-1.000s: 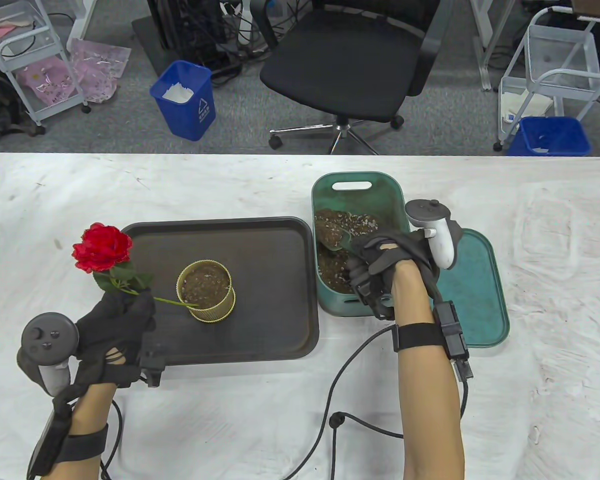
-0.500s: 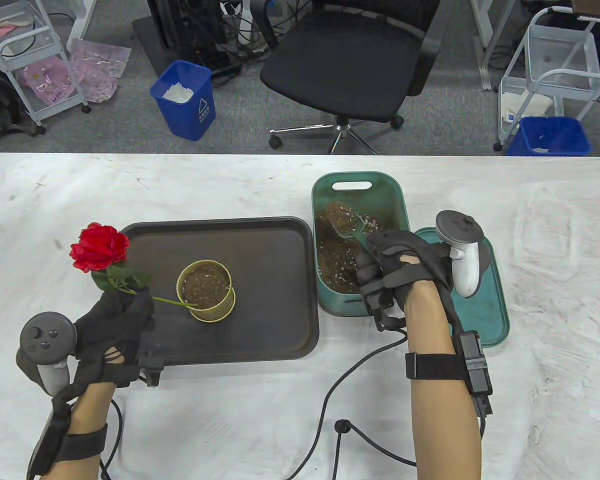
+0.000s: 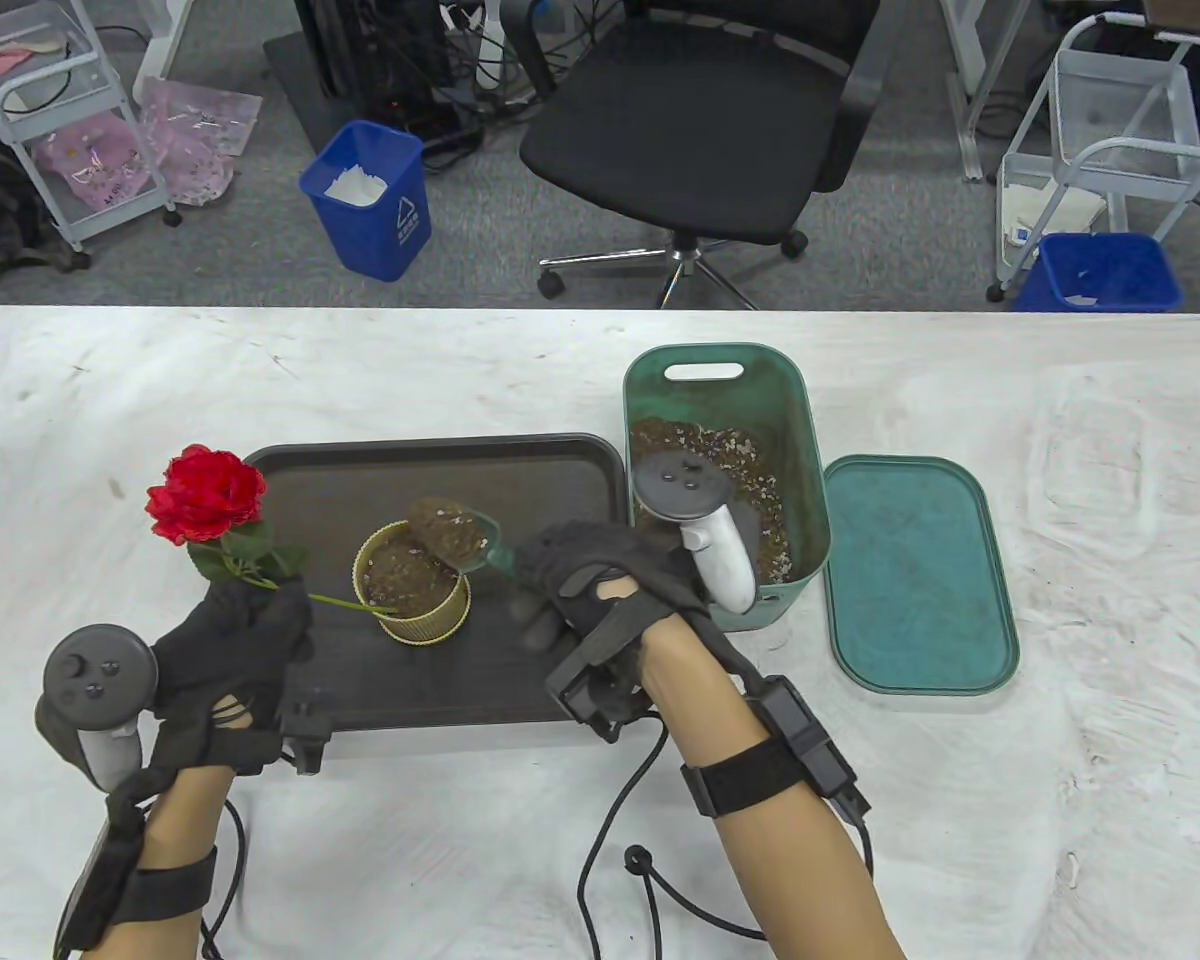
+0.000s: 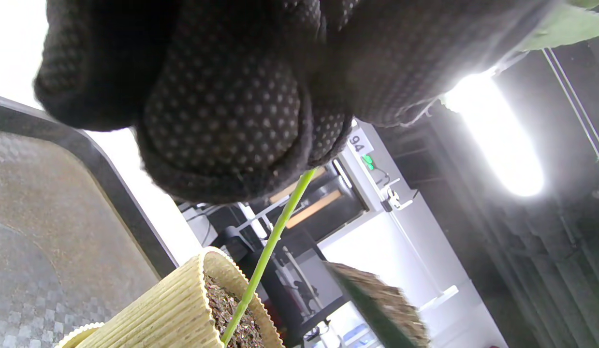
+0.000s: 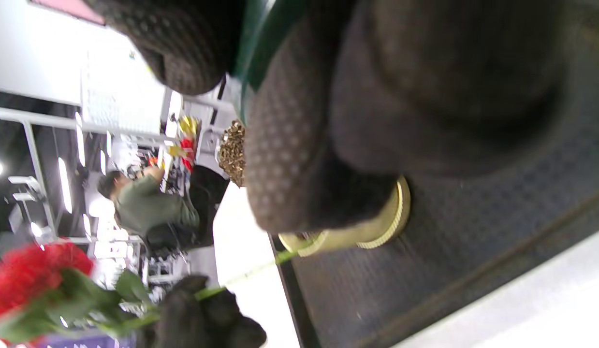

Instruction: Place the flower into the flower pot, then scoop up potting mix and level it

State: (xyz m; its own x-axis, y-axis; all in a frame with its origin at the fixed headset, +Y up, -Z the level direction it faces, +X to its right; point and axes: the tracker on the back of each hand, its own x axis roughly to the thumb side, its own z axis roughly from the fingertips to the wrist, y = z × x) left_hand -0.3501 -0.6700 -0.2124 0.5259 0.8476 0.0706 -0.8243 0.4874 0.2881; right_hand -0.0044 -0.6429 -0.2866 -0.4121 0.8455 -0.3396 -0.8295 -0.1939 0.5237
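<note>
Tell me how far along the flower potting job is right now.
Done: the red flower's green stem already sits in the ribbed yellow flower pot, steadied by the left hand. In hand: the right hand holds a green scoop heaped with potting mix just over the pot's rim. Left: tipping it in, possibly more scoops from the green bin, then levelling.

You have a red flower on a green stem, a ribbed yellow flower pot and a dark checker-textured tray. Your gloves are black with dotted palms. The bin, its lid and the scoop are teal green, the potting mix speckled brown.
</note>
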